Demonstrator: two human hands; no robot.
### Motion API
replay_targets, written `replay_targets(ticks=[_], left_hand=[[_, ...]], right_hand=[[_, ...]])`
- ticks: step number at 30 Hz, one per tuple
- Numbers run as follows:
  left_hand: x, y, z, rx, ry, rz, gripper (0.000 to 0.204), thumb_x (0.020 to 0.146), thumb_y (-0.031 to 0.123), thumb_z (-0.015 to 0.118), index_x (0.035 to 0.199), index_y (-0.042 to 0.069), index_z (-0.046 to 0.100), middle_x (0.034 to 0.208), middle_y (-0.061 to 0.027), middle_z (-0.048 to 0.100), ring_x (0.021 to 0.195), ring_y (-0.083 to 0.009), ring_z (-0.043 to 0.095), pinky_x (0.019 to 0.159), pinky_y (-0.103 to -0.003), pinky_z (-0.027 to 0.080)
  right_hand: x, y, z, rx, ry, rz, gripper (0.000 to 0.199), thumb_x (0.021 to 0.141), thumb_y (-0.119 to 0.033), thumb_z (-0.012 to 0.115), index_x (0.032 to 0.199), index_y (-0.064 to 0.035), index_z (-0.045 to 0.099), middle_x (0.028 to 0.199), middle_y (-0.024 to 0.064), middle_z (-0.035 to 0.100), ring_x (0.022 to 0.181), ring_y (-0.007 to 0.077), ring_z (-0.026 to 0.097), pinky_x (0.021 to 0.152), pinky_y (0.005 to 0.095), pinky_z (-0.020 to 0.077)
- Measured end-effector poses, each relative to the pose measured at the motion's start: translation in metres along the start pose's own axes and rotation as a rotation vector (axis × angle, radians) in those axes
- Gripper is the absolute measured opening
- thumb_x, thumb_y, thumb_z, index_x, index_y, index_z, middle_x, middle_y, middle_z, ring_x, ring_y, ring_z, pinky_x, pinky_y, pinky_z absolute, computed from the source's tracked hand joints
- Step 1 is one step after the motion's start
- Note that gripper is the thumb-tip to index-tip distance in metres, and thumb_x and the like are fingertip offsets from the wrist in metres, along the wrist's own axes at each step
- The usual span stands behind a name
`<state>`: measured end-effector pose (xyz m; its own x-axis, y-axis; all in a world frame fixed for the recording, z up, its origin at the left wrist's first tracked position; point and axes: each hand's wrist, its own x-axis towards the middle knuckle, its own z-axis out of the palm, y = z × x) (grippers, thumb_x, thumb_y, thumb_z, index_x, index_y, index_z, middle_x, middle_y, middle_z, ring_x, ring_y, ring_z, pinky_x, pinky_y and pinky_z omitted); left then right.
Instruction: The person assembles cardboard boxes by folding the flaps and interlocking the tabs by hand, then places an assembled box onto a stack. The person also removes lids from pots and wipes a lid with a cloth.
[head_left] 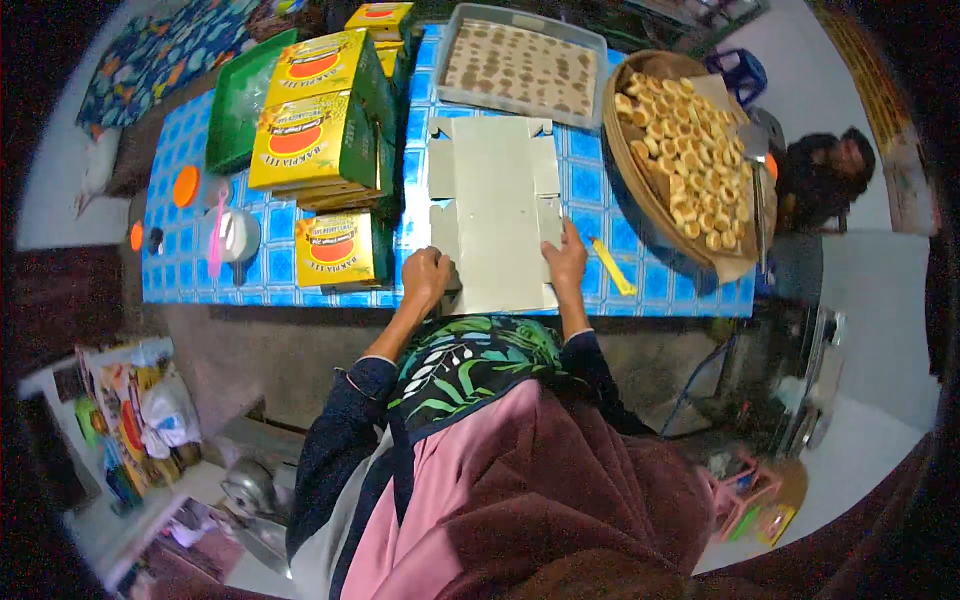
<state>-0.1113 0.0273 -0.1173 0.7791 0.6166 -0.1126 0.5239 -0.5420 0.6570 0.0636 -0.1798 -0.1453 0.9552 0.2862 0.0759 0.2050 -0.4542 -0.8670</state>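
A flat unfolded grey cardboard box blank [494, 205] lies on the blue checked tablecloth [590, 180] in front of me. My left hand [427, 276] presses on its near left flap, fingers curled over the edge. At the near right flap my right hand [567, 262] rests with fingers on the cardboard. Folded yellow and green boxes [312, 125] are stacked to the left, with one more [337, 250] close to my left hand.
A round woven tray of small yellow pastries [685, 150] sits at the right, a grey baking tray [522, 68] at the back. A yellow tool [612, 266] lies right of my hand. A white tub [238, 236], orange lids and a green tray [237, 105] are left. A person [825, 175] sits beyond the table.
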Motion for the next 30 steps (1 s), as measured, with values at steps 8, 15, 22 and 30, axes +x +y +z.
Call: replay_targets(ticks=[8, 15, 22, 30], left_hand=[[0.011, 0.035, -0.023, 0.259, -0.29, 0.407, 0.033, 0.079, 0.029, 0.063, 0.08, -0.003, 0.067, 0.075, -0.023, 0.063, 0.07, -0.0376, 0.062, 0.066, -0.045, 0.05], [0.016, 0.127, 0.005, -0.819, -0.509, -0.119, 0.024, 0.079, 0.017, 0.071, 0.085, -0.006, 0.068, 0.075, -0.0093, 0.066, 0.064, -0.0135, 0.06, 0.057, -0.028, 0.049], [0.026, 0.106, -0.001, -1.273, -0.422, -0.393, 0.01, 0.079, -0.003, 0.063, 0.089, -0.006, 0.063, 0.081, -0.0116, 0.065, 0.061, -0.0164, 0.062, 0.056, -0.026, 0.052], [0.006, 0.113, -0.031, -1.139, -0.566, -0.458, 0.008, 0.078, 0.002, 0.064, 0.081, -0.006, 0.066, 0.073, -0.0117, 0.065, 0.057, -0.0158, 0.062, 0.05, -0.025, 0.053]], right_hand=[[-0.072, -0.013, -0.027, 0.044, -0.094, 0.336, 0.026, 0.072, 0.001, 0.067, 0.097, 0.0036, 0.063, 0.084, 0.0108, 0.068, 0.073, 0.0211, 0.063, 0.064, 0.0329, 0.0495], [-0.059, -0.093, -0.018, -0.54, 0.042, -0.433, 0.008, 0.074, -0.005, 0.061, 0.08, 0.0007, 0.062, 0.079, 0.0152, 0.061, 0.074, 0.0342, 0.058, 0.063, 0.0453, 0.0426], [-0.079, -0.122, -0.059, -0.257, 0.094, -0.344, 0.044, 0.065, -0.002, 0.072, 0.108, -0.0027, 0.065, 0.096, 0.0139, 0.064, 0.09, 0.0297, 0.058, 0.08, 0.0385, 0.0449], [-0.09, -0.123, -0.065, 0.408, -0.058, 0.264, 0.039, 0.08, -0.006, 0.069, 0.116, 0.0052, 0.057, 0.098, 0.0112, 0.063, 0.095, 0.0193, 0.059, 0.076, 0.029, 0.0504]])
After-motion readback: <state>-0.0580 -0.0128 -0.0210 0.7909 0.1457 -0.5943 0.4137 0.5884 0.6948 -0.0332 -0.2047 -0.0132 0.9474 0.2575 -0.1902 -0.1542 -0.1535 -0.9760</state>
